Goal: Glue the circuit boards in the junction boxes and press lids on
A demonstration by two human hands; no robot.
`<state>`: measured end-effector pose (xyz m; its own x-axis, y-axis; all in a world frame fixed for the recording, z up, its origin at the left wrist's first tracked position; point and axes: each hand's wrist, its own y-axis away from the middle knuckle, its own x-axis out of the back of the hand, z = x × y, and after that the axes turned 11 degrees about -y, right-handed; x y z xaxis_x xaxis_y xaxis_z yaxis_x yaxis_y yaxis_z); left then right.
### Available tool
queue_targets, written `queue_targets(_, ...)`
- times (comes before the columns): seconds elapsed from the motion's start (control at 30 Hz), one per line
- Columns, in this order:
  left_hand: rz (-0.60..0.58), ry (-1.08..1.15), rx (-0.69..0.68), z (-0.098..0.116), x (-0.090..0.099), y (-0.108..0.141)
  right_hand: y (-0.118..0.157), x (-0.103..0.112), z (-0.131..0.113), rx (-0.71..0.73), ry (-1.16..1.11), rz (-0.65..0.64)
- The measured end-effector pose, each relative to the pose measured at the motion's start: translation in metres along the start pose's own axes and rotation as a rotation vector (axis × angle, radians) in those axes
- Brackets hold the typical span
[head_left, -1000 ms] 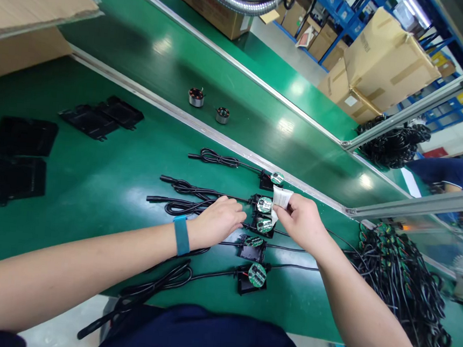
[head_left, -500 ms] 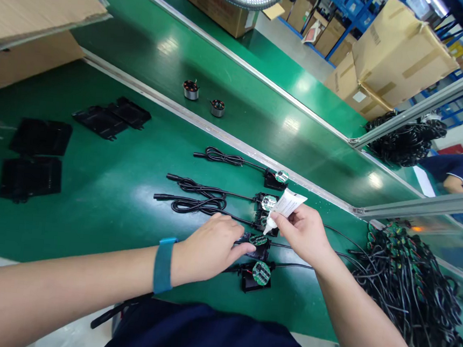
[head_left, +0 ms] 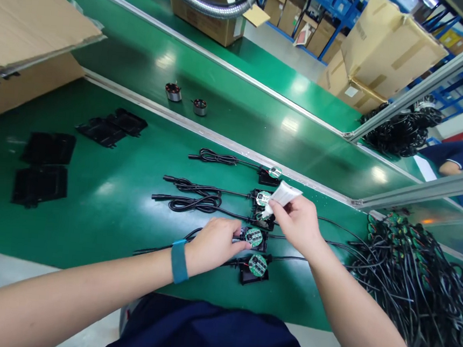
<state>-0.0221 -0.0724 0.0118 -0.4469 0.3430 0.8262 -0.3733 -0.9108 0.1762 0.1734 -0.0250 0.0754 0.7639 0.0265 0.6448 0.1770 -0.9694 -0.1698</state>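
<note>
My right hand [head_left: 298,222] pinches a white squeeze tube [head_left: 285,193] between thumb and fingers. Its nozzle points down at a partly hidden circuit board in a black housing. Just above that sits another round green circuit board [head_left: 263,198]. My left hand [head_left: 217,245] is closed on the left side of a black housing [head_left: 264,245], its thumb at the edge of the round board [head_left: 254,237] there. Nearest my body rests one more black housing [head_left: 253,278] with a round board [head_left: 258,265] and cables. At the row's far end a smaller board [head_left: 275,172] stands on its housing.
Coiled black cables [head_left: 196,203] lie left of the housings. A large heap of cables with boards [head_left: 412,286] is at right. Several black plastic covers [head_left: 43,185] lie at left near a cardboard box [head_left: 28,91]. Two motor stators [head_left: 200,107] stand beyond the metal rail [head_left: 226,137].
The tube's nozzle has moved away from the board by my left hand to the one beyond it. That nearer board now shows more fully, lying flatter. The whole view has shifted slightly.
</note>
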Motion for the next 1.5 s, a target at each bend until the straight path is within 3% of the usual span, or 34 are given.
queue_targets(0.13,0.04,0.006,-0.016,-0.001,-0.004,0.003,-0.014,-0.011,0.001,0.13,0.097,-0.087)
queue_targets(0.4,0.073,0.002,-0.027,-0.003,-0.007,0.004,-0.024,-0.018,-0.002,0.132,0.223,-0.286)
queue_targets(0.57,0.092,0.009,-0.044,-0.004,-0.009,0.005,-0.025,-0.015,-0.005,0.13,0.259,-0.277)
queue_targets(0.77,0.074,0.006,-0.043,-0.003,-0.005,0.005,-0.022,-0.007,-0.011,0.14,0.191,-0.163)
queue_targets(1.13,0.127,0.013,-0.053,-0.005,-0.01,0.006,-0.03,-0.021,-0.011,0.139,0.266,-0.35)
queue_targets(1.5,0.093,0.027,-0.044,-0.004,-0.008,0.006,-0.031,-0.013,-0.015,0.157,0.303,-0.323)
